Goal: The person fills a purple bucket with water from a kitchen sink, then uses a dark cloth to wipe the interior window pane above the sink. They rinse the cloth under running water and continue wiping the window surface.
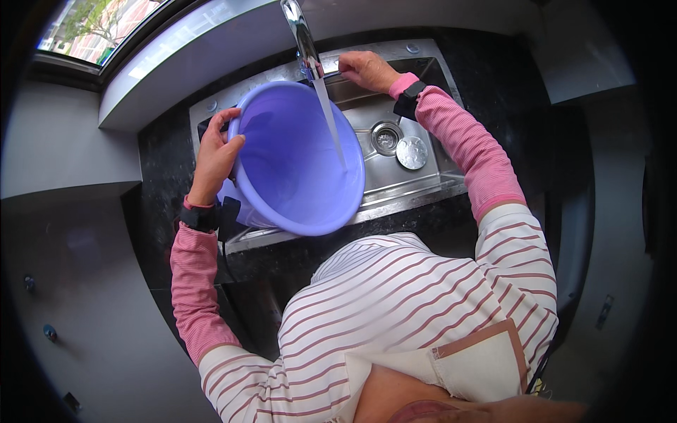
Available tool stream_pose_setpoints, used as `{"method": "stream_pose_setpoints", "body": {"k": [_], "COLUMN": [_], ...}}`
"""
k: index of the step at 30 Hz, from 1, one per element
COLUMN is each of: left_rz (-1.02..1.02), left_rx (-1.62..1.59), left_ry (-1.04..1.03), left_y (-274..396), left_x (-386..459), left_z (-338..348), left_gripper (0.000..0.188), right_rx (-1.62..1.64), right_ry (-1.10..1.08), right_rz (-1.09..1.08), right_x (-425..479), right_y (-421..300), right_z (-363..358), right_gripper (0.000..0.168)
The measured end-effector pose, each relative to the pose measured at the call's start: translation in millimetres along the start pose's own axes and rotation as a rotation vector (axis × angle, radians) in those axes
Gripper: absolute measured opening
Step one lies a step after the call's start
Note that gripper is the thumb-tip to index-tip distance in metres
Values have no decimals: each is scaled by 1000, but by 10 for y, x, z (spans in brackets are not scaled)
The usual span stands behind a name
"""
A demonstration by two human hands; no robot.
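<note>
My left hand (217,148) grips the left rim of a purple plastic bucket (285,169), fingers outside and thumb over the edge. The bucket is tilted in the left part of a stainless steel sink (381,185), its mouth facing up and to the right. From a chrome faucet (309,47), a stream of water (330,121) runs into the bucket and strikes its inner wall. At the right side of the faucet, my right hand (367,70) holds the end of the faucet lever (333,75), its fingers curled around the tip.
Right of the bucket are the sink drain (386,138) and a round metal drain cover (411,153) beside it. A black stone countertop (164,153) surrounds the sink. Behind it run a pale ledge (174,58) and a window (95,26) at upper left.
</note>
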State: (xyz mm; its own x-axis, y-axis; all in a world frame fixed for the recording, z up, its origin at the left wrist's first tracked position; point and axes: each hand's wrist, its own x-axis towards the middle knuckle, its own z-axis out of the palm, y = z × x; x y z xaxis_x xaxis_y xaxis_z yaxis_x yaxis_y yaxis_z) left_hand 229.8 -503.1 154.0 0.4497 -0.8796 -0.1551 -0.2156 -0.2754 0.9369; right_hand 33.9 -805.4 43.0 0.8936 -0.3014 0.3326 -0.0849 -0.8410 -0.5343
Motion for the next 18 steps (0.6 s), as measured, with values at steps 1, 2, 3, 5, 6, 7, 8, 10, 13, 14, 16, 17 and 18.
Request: {"method": "stream_pose_setpoints", "body": {"k": [1,2,3,5,6,7,8,10,13,14,16,17,18], "left_rz": [-18,-49,-77,-83,-62,-41,-20,23,-28,-6,-38,-55,-45], "left_rx": [10,22,35,67,87,106,110,118,107,80,79,77,73], "left_ry": [23,19,15,11,11,11,24,42,49,64,72,79,99], "left_y": [26,41,61,70,70,67,55,30,60,48,64,55,-31], "left_x": [-10,-18,-23,-29,-26,-25,-25,-18,-26,-29,-36,-36,-47], "left_z": [15,26,33,47,53,56,59,79,56,64,41,12,-40], "left_gripper": [48,50,53,55,55,55,55,55,54,54,54,54,55], "right_rx": [-5,-11,-27,-59,-64,-68,-73,-70,23,77,110,93,-10], "right_ry": [-12,-25,-15,3,2,1,0,26,43,57,179,284,261], "right_rz": [-17,-33,-47,-75,-74,-73,-72,-6,185,210,242,244,327], "right_x": [20,36,47,67,75,86,106,160,207,181,66,-43,-160], "right_y": [1,4,14,36,40,46,53,77,113,164,183,131,35], "right_z": [-15,-24,-31,-44,-56,-70,-81,-131,-152,-99,30,138,241], "right_gripper": [10,10,9,8,8,8,8,8,11,12,14,16,16]}}
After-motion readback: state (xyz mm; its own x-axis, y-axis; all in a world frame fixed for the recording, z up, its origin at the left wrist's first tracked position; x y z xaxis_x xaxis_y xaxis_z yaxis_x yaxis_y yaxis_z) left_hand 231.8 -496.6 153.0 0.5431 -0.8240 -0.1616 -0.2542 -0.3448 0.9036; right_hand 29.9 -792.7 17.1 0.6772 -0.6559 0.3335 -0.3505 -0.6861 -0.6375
